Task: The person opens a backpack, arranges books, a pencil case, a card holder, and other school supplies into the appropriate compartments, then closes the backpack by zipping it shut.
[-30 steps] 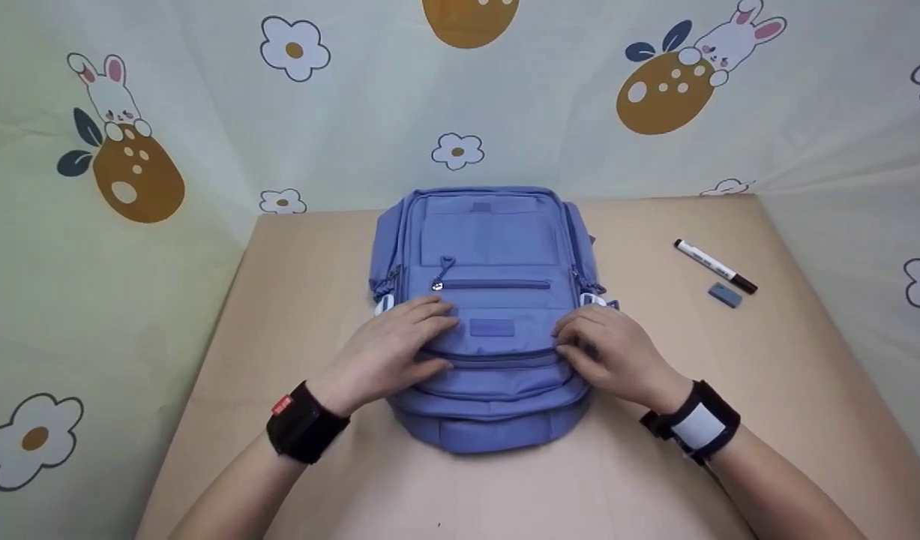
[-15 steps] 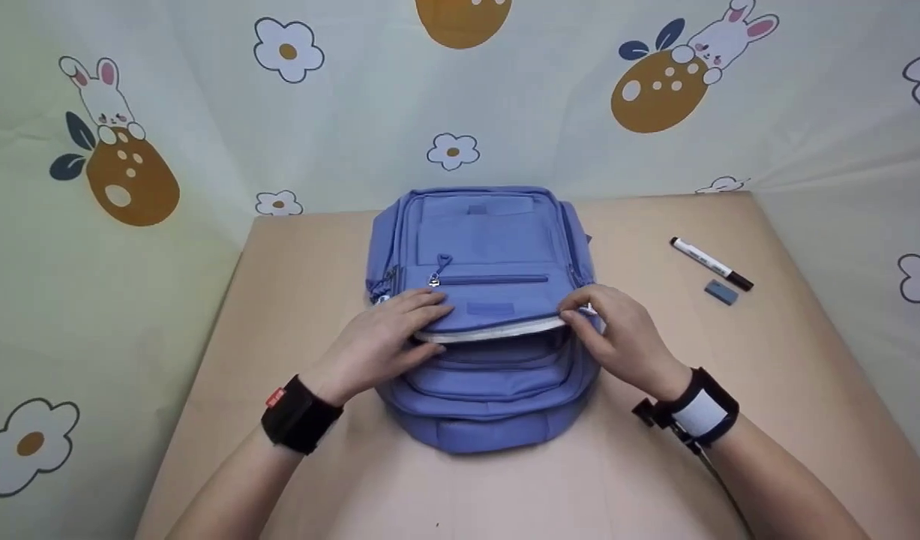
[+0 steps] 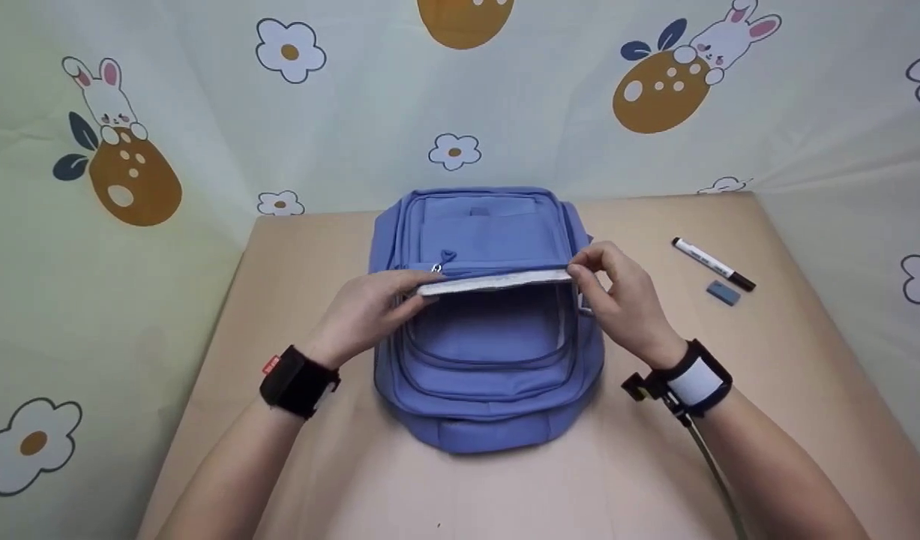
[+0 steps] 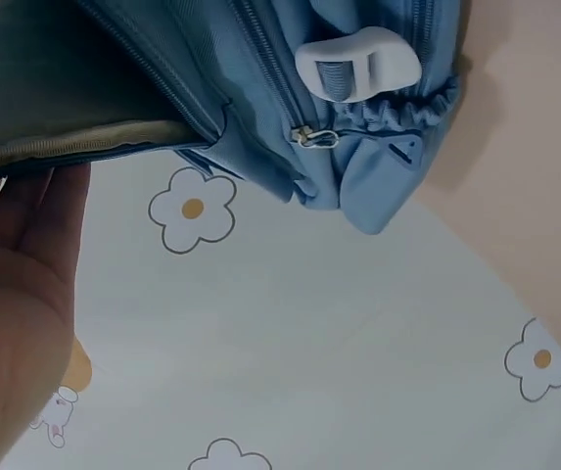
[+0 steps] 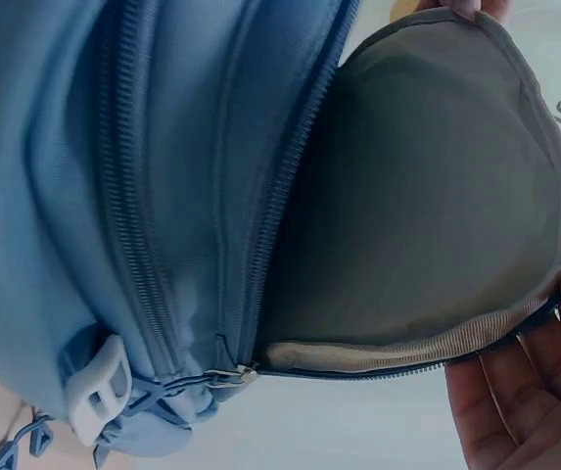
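Observation:
A blue backpack (image 3: 497,431) lies front side up in the head view, its front pocket unzipped. The pocket's flap (image 3: 497,281) is lifted, showing a pale strip along its edge and a dark gap below. My left hand (image 3: 366,307) pinches the flap's left side between thumb and fingers. At the right end, my right hand (image 3: 628,304) pinches the same edge. In the right wrist view the flap's grey lining (image 5: 427,196) faces the camera, and a zipper pull (image 5: 239,375) sits at the opening's corner. Left fingers (image 4: 53,220) show behind the flap in the left wrist view.
A white marker with black ends (image 3: 714,264) and a small blue-grey block (image 3: 723,292) lie to the right on the light brown table (image 3: 302,255). Patterned cloth (image 3: 355,127) stands behind and on both sides. A white buckle (image 4: 358,64) hangs at the backpack's side.
Both hands have moved up and away from me, taking hold of the pocket's edge. The flap has been raised and folded back, and the pocket's opening has widened.

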Demonstrator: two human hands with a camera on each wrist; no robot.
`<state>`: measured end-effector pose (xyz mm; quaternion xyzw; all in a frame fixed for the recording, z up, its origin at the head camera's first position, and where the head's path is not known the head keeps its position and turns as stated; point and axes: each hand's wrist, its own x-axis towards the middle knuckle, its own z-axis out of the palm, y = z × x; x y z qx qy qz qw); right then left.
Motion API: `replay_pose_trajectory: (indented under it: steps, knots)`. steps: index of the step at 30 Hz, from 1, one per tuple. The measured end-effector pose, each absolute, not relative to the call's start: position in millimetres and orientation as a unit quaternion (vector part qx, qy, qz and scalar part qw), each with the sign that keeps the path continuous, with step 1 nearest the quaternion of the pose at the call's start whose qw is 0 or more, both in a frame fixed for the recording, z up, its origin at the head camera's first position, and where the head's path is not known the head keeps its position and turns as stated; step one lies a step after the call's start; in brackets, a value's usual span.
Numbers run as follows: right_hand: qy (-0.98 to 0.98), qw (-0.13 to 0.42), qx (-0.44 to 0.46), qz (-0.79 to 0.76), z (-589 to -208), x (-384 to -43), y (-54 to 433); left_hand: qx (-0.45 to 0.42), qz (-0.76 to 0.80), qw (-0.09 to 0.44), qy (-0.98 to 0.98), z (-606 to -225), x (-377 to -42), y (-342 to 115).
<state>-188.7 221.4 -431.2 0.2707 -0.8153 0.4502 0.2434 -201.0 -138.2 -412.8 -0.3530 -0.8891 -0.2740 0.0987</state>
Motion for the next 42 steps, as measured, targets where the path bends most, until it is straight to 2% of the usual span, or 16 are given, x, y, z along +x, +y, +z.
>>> replay_pose_trajectory:
  steps: [7,12,19,24,34,42]
  knots:
    - [-0.818,0.229,0.262,0.457,-427,-195,225,-0.269,-0.289,0.112,-0.912,-402,-213,-128]
    - [-0.876,0.227,0.214,0.369,-436,-201,256,-0.236,-0.319,0.107,-0.912,-399,-219,-125]
    - [-0.964,0.135,0.094,0.209,-461,-219,332,-0.208,-0.353,0.105,-0.906,-396,-226,-123]
    - [-0.986,0.094,0.030,0.138,-480,-219,378,-0.183,-0.376,0.095,-0.903,-395,-230,-122]
    - [-0.995,0.024,-0.005,0.100,-503,-214,415,-0.157,-0.400,0.069,-0.900,-391,-236,-120]
    - [-0.990,0.051,-0.016,0.128,-513,-221,421,-0.162,-0.394,0.072,-0.902,-393,-237,-120]
